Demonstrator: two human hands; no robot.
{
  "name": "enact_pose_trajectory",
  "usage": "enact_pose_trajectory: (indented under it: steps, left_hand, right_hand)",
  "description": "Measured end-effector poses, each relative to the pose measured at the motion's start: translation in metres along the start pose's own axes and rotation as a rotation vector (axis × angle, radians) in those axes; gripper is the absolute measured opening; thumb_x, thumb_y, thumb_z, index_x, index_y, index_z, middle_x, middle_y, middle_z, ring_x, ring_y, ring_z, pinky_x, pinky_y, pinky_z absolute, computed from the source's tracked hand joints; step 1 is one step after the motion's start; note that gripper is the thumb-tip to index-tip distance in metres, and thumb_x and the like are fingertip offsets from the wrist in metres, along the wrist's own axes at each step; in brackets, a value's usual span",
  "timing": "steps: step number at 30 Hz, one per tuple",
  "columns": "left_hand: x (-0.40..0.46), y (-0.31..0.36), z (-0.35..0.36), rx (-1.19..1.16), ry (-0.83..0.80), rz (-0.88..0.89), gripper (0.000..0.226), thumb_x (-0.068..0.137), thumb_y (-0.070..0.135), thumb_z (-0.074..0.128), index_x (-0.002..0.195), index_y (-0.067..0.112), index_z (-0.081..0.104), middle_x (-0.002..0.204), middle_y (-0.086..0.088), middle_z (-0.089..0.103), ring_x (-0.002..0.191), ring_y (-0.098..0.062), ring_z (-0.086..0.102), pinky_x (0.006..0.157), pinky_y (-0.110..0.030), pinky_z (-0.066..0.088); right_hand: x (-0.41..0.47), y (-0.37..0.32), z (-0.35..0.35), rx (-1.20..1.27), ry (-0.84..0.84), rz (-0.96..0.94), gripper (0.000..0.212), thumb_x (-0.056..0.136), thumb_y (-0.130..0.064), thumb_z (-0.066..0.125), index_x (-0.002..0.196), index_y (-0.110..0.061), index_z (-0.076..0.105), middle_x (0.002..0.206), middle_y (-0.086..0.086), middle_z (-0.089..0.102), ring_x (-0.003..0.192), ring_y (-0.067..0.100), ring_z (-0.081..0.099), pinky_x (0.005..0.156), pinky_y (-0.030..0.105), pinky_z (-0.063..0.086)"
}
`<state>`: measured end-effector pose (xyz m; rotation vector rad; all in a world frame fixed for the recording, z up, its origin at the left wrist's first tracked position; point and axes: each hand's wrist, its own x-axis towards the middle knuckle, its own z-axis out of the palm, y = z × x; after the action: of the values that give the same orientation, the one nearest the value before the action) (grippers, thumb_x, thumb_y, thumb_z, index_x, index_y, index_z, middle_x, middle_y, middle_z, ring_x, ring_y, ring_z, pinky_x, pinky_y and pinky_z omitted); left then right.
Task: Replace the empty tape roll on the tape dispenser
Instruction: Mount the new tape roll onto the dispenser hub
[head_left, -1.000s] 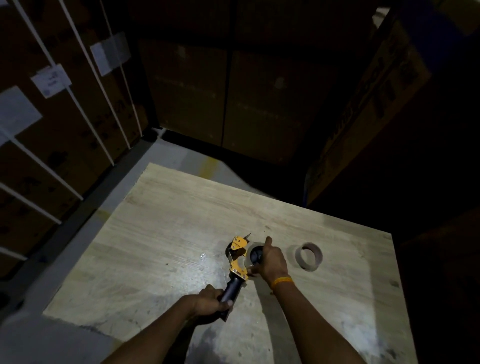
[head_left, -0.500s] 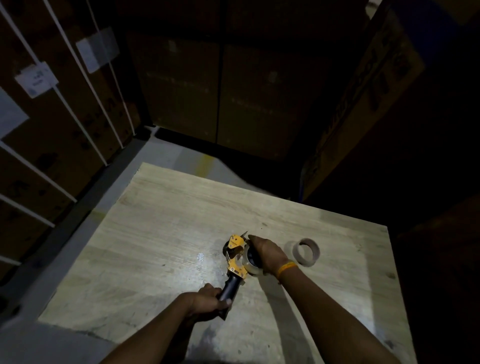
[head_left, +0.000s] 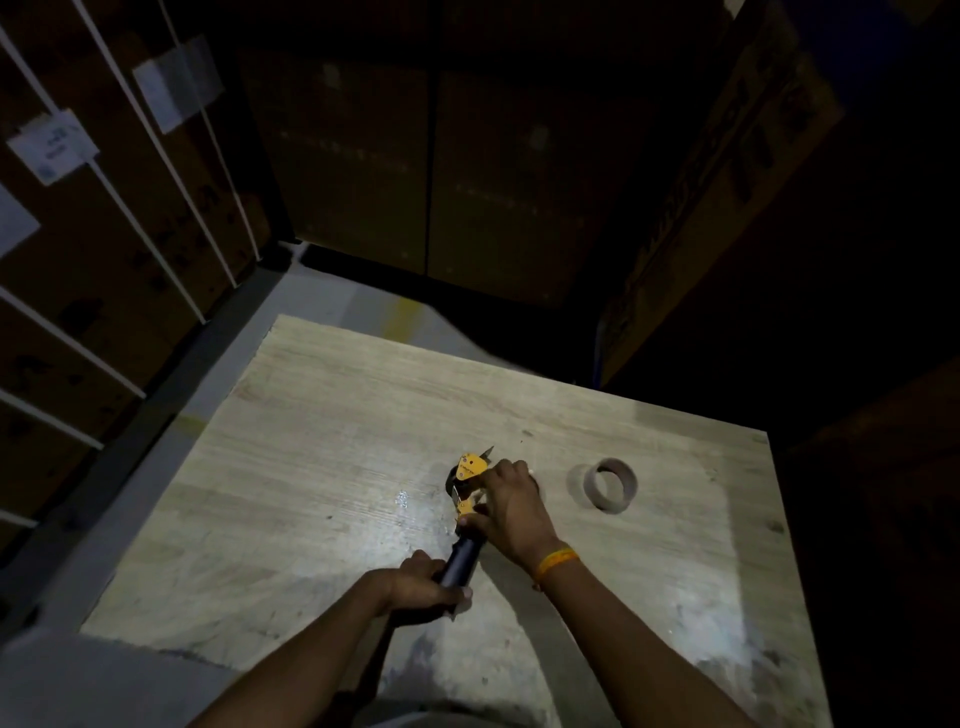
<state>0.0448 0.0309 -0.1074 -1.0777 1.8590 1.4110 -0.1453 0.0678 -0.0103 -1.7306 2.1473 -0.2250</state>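
A yellow and black tape dispenser lies on the pale wooden table. My left hand is wrapped around its black handle. My right hand lies over the dispenser's head, fingers curled down on the roll mounted there, which is hidden under the hand. A bare brown cardboard tape core stands on the table to the right of my right hand, apart from it.
Strapped cardboard boxes with white labels stack up on the left. More dark boxes stand behind the table and at the right. A grey floor strip runs past the table's far left edge. The scene is dim.
My right hand has slid from the right side of the roll to lie over the dispenser's head. The left hand keeps its hold on the handle. The core has not moved.
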Motion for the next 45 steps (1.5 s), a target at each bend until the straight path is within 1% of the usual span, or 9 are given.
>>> enact_pose_trajectory:
  steps: [4, 9, 18, 22, 25, 29, 38, 42, 45]
  left_hand:
    - [0.006, -0.006, 0.002, -0.029, 0.017, -0.007, 0.08, 0.062, 0.093, 0.063, 0.113, 0.031, 0.067, 0.125, -0.009, 0.063, 0.115, -0.026, 0.064, 0.102, -0.04, 0.054]
    - [0.015, -0.017, 0.008, -0.086, 0.055, 0.001, 0.082, 0.054, 0.099, 0.066, 0.108, 0.037, 0.07, 0.123, -0.006, 0.065, 0.114, -0.025, 0.066, 0.1, -0.045, 0.057]
    - [0.017, -0.017, 0.009, -0.071, 0.035, 0.044, 0.091, 0.054, 0.102, 0.06, 0.116, 0.035, 0.068, 0.121, -0.006, 0.066, 0.111, -0.027, 0.066, 0.101, -0.05, 0.056]
    - [0.004, -0.012, 0.007, -0.044, 0.009, 0.035, 0.099, 0.059, 0.098, 0.061, 0.135, 0.034, 0.059, 0.14, -0.007, 0.058, 0.125, -0.027, 0.058, 0.107, -0.043, 0.051]
    - [0.0, -0.012, 0.008, -0.025, 0.031, 0.064, 0.084, 0.07, 0.089, 0.061, 0.129, 0.029, 0.062, 0.129, -0.003, 0.065, 0.116, -0.023, 0.063, 0.104, -0.041, 0.053]
    - [-0.011, -0.009, 0.013, -0.079, 0.111, 0.104, 0.042, 0.077, 0.067, 0.07, 0.099, 0.031, 0.07, 0.096, 0.007, 0.071, 0.091, -0.012, 0.068, 0.083, -0.029, 0.054]
    - [-0.018, 0.009, 0.014, 0.005, 0.287, 0.137, 0.036, 0.064, 0.06, 0.083, 0.066, 0.029, 0.065, 0.065, 0.006, 0.061, 0.067, -0.01, 0.063, 0.06, -0.027, 0.044]
    - [-0.024, 0.016, 0.019, -0.035, 0.291, 0.172, 0.036, 0.065, 0.057, 0.085, 0.057, 0.034, 0.058, 0.059, 0.009, 0.055, 0.059, -0.002, 0.053, 0.054, -0.023, 0.038]
    - [-0.031, 0.021, 0.024, -0.08, 0.272, 0.181, 0.033, 0.072, 0.052, 0.086, 0.064, 0.034, 0.059, 0.064, 0.011, 0.057, 0.061, 0.001, 0.053, 0.056, -0.019, 0.039]
  right_hand:
    - [0.009, -0.025, 0.013, -0.036, -0.136, 0.023, 0.072, 0.077, -0.045, 0.082, 0.131, -0.004, 0.061, 0.141, 0.019, 0.051, 0.127, 0.039, 0.044, 0.102, 0.046, 0.043]
    - [0.013, -0.035, 0.024, -0.103, -0.111, 0.05, 0.054, 0.085, -0.019, 0.076, 0.132, 0.002, 0.059, 0.139, 0.025, 0.051, 0.133, 0.043, 0.043, 0.104, 0.045, 0.043]
    - [0.009, -0.036, 0.043, -0.166, -0.063, 0.002, 0.031, 0.061, 0.006, 0.078, 0.089, -0.004, 0.072, 0.095, 0.018, 0.068, 0.093, 0.037, 0.06, 0.077, 0.047, 0.057]
    - [-0.009, -0.029, 0.051, -0.064, 0.075, 0.073, 0.067, 0.06, -0.002, 0.076, 0.125, -0.01, 0.062, 0.118, 0.012, 0.061, 0.104, 0.032, 0.055, 0.084, 0.039, 0.052]
    - [-0.03, -0.027, 0.055, 0.055, 0.161, 0.32, 0.072, 0.068, -0.029, 0.081, 0.13, -0.011, 0.05, 0.121, 0.009, 0.049, 0.111, 0.028, 0.048, 0.092, 0.035, 0.049]
    - [-0.041, -0.028, 0.064, 0.496, -0.026, 0.602, 0.057, 0.068, -0.045, 0.089, 0.108, -0.011, 0.064, 0.102, 0.007, 0.069, 0.1, 0.024, 0.069, 0.076, 0.03, 0.055]
    - [-0.042, -0.015, 0.071, 0.621, -0.122, 0.7, 0.036, 0.073, -0.039, 0.086, 0.103, -0.02, 0.079, 0.107, 0.004, 0.077, 0.095, 0.016, 0.07, 0.075, 0.021, 0.045]
    - [-0.043, -0.007, 0.077, 0.716, -0.145, 0.744, 0.026, 0.075, -0.039, 0.085, 0.068, -0.026, 0.064, 0.086, 0.002, 0.069, 0.082, 0.015, 0.063, 0.064, 0.022, 0.043]
    - [-0.045, -0.004, 0.08, 0.79, -0.16, 0.737, 0.021, 0.074, -0.029, 0.088, 0.067, -0.022, 0.069, 0.083, 0.007, 0.074, 0.079, 0.02, 0.069, 0.068, 0.031, 0.056]
